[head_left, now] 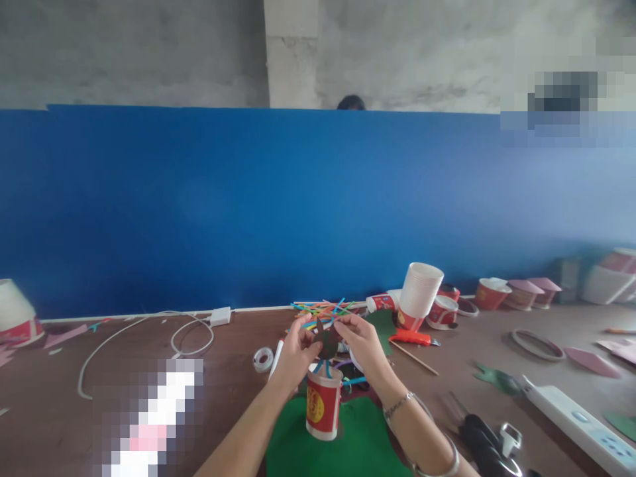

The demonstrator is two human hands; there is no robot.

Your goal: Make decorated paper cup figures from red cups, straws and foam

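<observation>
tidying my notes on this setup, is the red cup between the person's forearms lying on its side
No, the red cup stands upright, its white rim at the top with blue strips rising above it.

A brown table carries, toward its left side, a white cable, a white power adapter, a roll of clear tape and, at the far left, a red-and-white paper cup. A green sheet lies at the near middle, with thin coloured sticks heaped near the back edge and an orange utility knife and a stack of paper cups to their right. Farther right lie a ring-shaped roll, a pink paper piece, a black-handled tool and a white power strip.
</observation>
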